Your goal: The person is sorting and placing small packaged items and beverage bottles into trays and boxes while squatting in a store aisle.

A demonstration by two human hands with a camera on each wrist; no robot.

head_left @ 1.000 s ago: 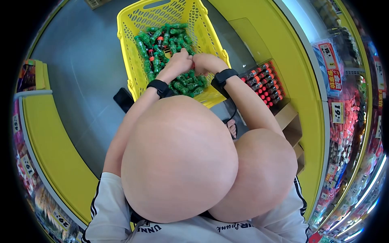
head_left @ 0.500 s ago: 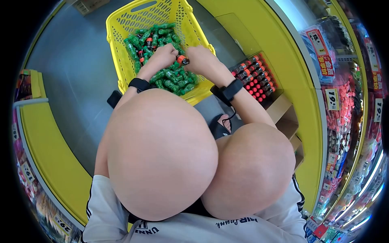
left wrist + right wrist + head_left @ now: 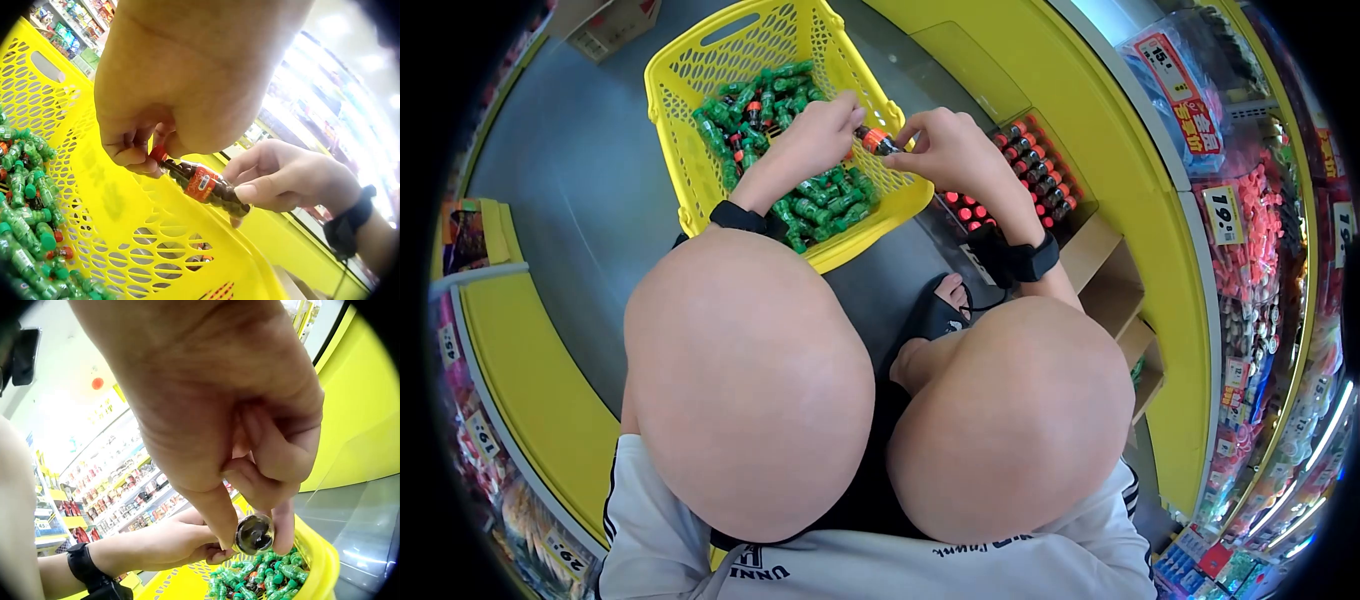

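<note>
A small bottle [image 3: 877, 140] with dark contents, a red label and a red cap is held between both hands above the right side of the yellow basket [image 3: 847, 248]. My left hand [image 3: 820, 132] pinches it at the cap end, as the left wrist view shows the red cap [image 3: 158, 154] between thumb and fingers. My right hand [image 3: 952, 150] grips the base end between thumb and fingers. In the right wrist view the round base of the bottle [image 3: 254, 535] faces the camera. Many green bottles [image 3: 815, 207] lie in the basket, with a few red-labelled dark ones [image 3: 753, 113] among them.
Right of the basket, a box of dark bottles with red caps [image 3: 1050, 185] stands against the yellow shelf base [image 3: 1145, 300]. Open cardboard boxes [image 3: 1105, 270] sit nearer. Shelves of packaged goods [image 3: 1245, 250] line the right; another carton [image 3: 605, 28] is at the back left.
Both hands have lifted the dark bottle out from over the pile and moved right toward the basket's rim. The bottle shows more fully between them. The basket has shifted left in view.
</note>
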